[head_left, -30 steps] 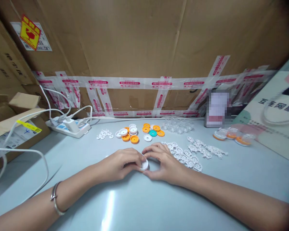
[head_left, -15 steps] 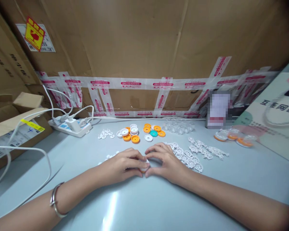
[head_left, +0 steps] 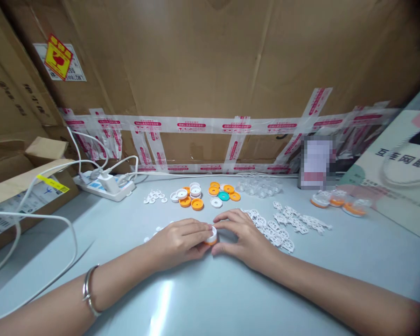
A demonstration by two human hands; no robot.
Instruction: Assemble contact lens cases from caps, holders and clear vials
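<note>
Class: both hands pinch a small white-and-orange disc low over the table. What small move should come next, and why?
Probably press the disc together evenly between the left hand and right hand: its white top sits on an orange base, and fingertips of both hands pinch its rim.

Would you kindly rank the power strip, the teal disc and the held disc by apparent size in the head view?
1. Power strip.
2. Held disc and teal disc: alike; the held one is nearer, partly covered.
</note>
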